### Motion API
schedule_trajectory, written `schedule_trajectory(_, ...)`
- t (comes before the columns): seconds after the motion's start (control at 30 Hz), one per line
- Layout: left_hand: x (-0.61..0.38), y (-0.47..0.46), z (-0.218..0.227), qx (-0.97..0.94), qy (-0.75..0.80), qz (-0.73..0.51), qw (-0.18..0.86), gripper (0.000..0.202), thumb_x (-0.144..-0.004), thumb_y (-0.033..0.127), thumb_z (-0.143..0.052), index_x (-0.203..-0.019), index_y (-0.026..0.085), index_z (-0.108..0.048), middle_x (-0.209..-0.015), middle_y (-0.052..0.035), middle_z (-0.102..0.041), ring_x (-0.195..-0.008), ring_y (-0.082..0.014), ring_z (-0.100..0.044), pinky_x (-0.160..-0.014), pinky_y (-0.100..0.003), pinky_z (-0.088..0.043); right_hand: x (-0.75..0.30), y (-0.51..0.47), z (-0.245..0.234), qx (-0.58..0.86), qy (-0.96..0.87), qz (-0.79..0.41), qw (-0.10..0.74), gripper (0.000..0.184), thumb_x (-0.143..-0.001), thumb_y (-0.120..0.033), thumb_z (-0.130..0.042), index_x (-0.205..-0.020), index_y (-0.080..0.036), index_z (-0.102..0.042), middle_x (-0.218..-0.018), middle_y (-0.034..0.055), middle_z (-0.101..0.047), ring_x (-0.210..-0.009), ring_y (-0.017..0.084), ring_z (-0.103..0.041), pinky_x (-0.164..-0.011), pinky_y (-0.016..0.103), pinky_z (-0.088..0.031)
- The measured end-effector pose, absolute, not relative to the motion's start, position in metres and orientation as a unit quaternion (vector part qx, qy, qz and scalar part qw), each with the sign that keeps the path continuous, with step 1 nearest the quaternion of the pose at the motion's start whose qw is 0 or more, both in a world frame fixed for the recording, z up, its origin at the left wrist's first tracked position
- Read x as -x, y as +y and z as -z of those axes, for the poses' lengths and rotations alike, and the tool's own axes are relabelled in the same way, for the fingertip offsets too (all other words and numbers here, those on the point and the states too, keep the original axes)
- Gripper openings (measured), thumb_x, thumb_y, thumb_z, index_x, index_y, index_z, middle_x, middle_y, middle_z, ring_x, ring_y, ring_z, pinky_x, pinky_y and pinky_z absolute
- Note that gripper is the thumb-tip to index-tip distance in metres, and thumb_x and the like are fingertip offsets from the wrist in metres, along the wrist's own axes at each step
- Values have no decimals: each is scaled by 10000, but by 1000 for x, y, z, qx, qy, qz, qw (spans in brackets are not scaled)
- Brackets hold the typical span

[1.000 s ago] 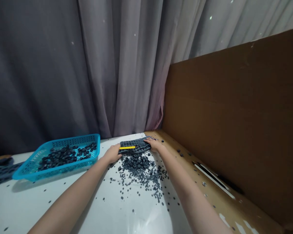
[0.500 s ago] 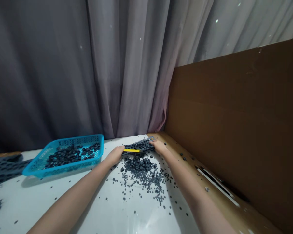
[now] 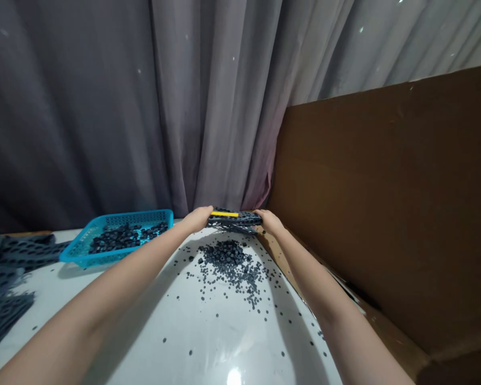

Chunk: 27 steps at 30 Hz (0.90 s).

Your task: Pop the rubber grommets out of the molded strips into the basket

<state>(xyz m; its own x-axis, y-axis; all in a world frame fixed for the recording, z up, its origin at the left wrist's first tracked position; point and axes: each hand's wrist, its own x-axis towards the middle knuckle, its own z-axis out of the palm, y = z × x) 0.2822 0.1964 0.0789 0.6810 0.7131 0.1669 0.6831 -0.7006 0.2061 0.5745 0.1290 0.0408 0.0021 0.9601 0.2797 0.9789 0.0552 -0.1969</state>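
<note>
A dark grey sheet punched with holes (image 3: 248,218) is stretched between my two hands, held above the far part of the white table. My left hand (image 3: 200,218) grips its left end, fingers closed. Its right end is pinched in my right hand (image 3: 269,220). Along the sheet's upper side, by my left hand, lies a yellow strip (image 3: 224,214); I cannot tell what it is. Beneath the sheet, a pile of small dark ring-shaped pieces and discs (image 3: 226,254) spreads over the table.
A blue plastic basket (image 3: 100,260) holding dark pieces stands on the white table (image 3: 144,342) to the left. More punched dark sheets (image 3: 8,272) lie at the left edge. A cardboard wall (image 3: 385,203) rises on the right, and a grey curtain (image 3: 220,107) hangs behind.
Both hands have lifted the punched sheet up and away from the pile. It now hangs higher and flatter, with more of the pile showing below. The view has shifted slightly.
</note>
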Motion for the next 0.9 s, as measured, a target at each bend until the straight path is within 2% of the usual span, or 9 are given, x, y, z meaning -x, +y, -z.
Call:
schedule_trajectory(0.07,-298,202,-109,-924,368,-99,31,217,-888,206,-514,-1088,127,-543,-1050,-86,-617,-964,-205,-593,-869,-398,-462,-580,129,-42,692,-689,16,215,526,-698,32,-463,-1140,-205,-624,-1134,77,-649,-1039,211,-577,-910,292,-424)
schedule_trajectory(0.23,-339,195,-166,-941,330,-71,-33,243,-846,108,-502,-1083,148,-536,-1066,-128,-629,-970,-227,-620,-829,-306,-459,-596,127,-34,703,-630,-34,328,531,-651,8,-453,-1116,-187,-622,-1033,51,-693,-958,214,-626,-860,307,-470)
schedule_trajectory(0.33,-358,185,-185,-946,313,-55,-59,293,-834,91,-504,-1124,126,-524,-1095,-154,-617,-1005,-255,-618,-836,-322,-468,-602,122,-26,705,-586,-81,392,518,-677,-57,-444,-1170,-152,-569,-1035,77,-691,-963,240,-625,-829,340,-494)
schedule_trajectory(0.5,-381,169,-211,-945,317,2,-85,412,-723,27,-615,-1128,84,-565,-1079,-174,-626,-1026,-277,-618,-872,-330,-472,-581,94,0,660,-558,-198,462,566,-696,-135,-449,-1262,-141,-471,-1096,89,-676,-987,239,-637,-796,324,-523)
schedule_trajectory(0.67,-393,147,-230,-940,317,59,-108,420,-631,-23,-669,-1042,62,-644,-1011,-166,-662,-1037,-297,-612,-910,-341,-463,-536,79,19,615,-545,-268,503,470,-822,-323,-442,-1253,-138,-469,-995,104,-705,-905,247,-680,-771,360,-545)
schedule_trajectory(0.73,-396,137,-236,-941,312,65,-116,415,-620,-26,-676,-1025,61,-659,-1019,-161,-666,-1057,-298,-601,-942,-340,-444,-521,83,17,605,-542,-267,519,549,-795,-398,-525,-1269,-135,-445,-1080,125,-680,-969,255,-661,-831,381,-532)
schedule_trajectory(0.83,-403,126,-248,-940,311,65,-125,410,-606,-45,-673,-1004,55,-668,-1010,-143,-672,-1078,-294,-588,-967,-339,-425,-505,97,9,601,-537,-220,550,847,-662,-418,-697,-1367,-153,-311,-1301,134,-552,-1182,248,-540,-982,382,-447)
schedule_trajectory(0.9,-408,121,-256,-940,312,58,-128,412,-599,-57,-670,-998,49,-666,-995,-134,-673,-1082,-297,-584,-965,-347,-423,-502,107,2,603,-544,-167,560,890,-688,-418,-672,-1413,-163,-223,-1370,126,-485,-1272,234,-450,-1034,383,-394)
